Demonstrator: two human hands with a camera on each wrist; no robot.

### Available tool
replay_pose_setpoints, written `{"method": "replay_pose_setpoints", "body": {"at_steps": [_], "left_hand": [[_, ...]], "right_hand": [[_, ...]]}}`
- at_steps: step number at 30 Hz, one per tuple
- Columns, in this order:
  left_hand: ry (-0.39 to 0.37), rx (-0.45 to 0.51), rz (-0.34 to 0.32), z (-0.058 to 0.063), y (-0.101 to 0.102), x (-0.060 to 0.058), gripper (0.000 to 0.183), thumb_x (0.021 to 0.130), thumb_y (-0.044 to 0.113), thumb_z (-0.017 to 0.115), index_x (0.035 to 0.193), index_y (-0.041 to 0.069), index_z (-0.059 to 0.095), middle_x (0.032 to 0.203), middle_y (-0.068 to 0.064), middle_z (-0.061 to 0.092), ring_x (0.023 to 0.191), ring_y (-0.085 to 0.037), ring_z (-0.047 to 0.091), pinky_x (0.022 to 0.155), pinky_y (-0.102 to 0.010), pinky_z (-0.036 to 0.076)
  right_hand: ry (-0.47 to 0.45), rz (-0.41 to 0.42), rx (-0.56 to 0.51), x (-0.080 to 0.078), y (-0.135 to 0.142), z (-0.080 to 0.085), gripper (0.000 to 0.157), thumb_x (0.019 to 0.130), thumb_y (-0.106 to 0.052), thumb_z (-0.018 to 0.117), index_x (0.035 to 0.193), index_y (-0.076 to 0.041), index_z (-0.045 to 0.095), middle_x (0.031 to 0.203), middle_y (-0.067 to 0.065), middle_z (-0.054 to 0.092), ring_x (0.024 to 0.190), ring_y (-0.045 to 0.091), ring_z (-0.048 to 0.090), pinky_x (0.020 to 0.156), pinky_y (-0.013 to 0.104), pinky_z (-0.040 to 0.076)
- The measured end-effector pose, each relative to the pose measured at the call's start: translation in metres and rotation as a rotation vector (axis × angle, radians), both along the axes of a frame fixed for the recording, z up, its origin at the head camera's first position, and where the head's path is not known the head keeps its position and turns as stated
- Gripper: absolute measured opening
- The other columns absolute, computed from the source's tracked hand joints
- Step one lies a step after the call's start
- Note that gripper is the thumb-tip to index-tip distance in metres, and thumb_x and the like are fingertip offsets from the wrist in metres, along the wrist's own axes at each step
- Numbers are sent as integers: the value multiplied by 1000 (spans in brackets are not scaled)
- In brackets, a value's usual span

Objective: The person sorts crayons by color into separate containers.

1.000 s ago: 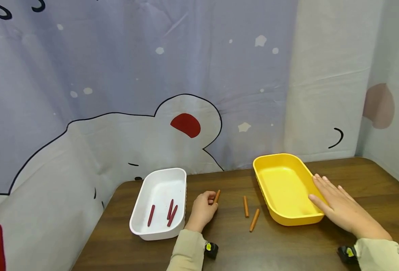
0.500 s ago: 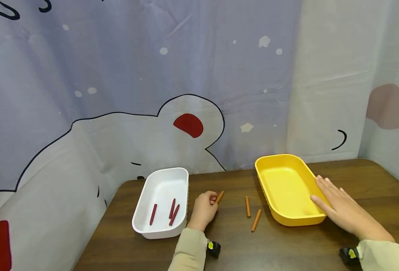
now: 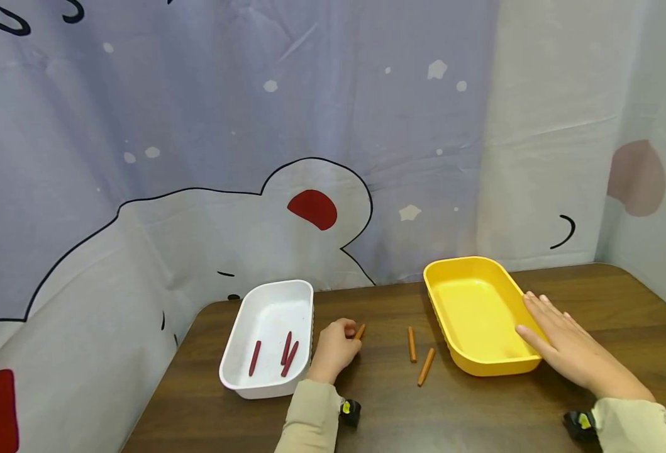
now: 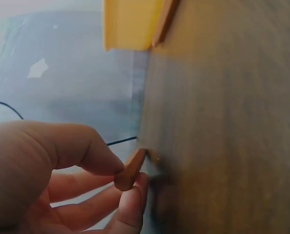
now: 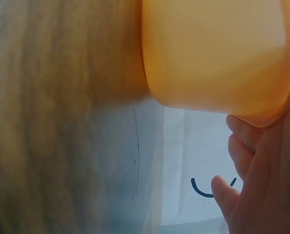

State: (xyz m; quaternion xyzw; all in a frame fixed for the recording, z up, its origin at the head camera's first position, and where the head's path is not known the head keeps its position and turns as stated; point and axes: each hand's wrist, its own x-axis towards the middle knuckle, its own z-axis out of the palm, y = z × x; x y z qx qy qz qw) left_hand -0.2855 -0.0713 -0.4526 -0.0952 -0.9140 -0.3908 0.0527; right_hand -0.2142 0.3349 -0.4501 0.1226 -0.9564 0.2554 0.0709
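My left hand (image 3: 333, 352) pinches an orange-brown crayon (image 3: 360, 331) between thumb and fingers, just right of the white tray (image 3: 265, 314). Close up in the left wrist view, that crayon (image 4: 130, 170) tilts between the fingertips, close to the tabletop. Inside the white tray lie three dark red crayons (image 3: 255, 358). With its fingers straight, my right hand (image 3: 561, 346) rests against the right side of the yellow tray (image 3: 474, 314), which has nothing in it. Two more orange-brown crayons, an upper one (image 3: 412, 344) and a lower one (image 3: 426, 367), lie on the table left of the yellow tray.
The brown wooden table (image 3: 389, 409) carries both trays near its far edge. Behind it hangs a printed curtain (image 3: 412, 126), close to the trays. Small black devices are strapped at the left wrist (image 3: 350, 412) and the right wrist (image 3: 582, 425).
My left hand, with the crayon between its fingers, has shifted slightly left and nearer to me. The right hand stays on the yellow tray. The view sways a little.
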Motion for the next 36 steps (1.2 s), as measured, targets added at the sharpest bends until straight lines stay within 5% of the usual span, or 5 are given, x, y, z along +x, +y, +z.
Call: {"method": "replay_pose_setpoints", "body": {"at_steps": [3,11,16,25,36], "left_hand": [[-75,109,-13,1,-2,-1,36,81,0,67,115,-8,68,97,-16,74,91,-27,70,77,-38,59],[-425,748,-136,0,-1,-3,43,97,3,63,136,-14,53,121,-21,66,100,-22,70,83,-24,58],[-534,943,-232,1,3,-4,48,100,2,58,144,-13,45,127,-19,62,106,-19,68,84,-21,55],[-648,1121,-417,7,15,-3,47,101,-5,46,146,-15,39,124,-14,64,102,-13,63,86,-18,52],[-653,1129,-367,2,32,6,46,102,-4,51,147,-11,42,128,-17,61,110,-17,63,91,-24,53]], "right_hand": [[-1,-1,3,-1,0,0,70,110,-36,39,161,3,11,165,29,10,152,47,4,121,62,-5],[-5,-1,-2,-2,0,1,70,110,-37,40,161,3,11,164,30,11,153,45,2,121,63,-4],[0,-2,-1,-2,0,1,70,110,-37,40,161,3,11,164,30,11,153,45,2,121,62,-4],[15,0,1,-2,3,4,68,111,-35,38,160,4,13,165,29,11,152,46,5,122,59,-6],[-4,-6,-21,-1,0,3,68,111,-37,37,160,4,15,165,28,13,153,46,5,120,65,-1]]}}
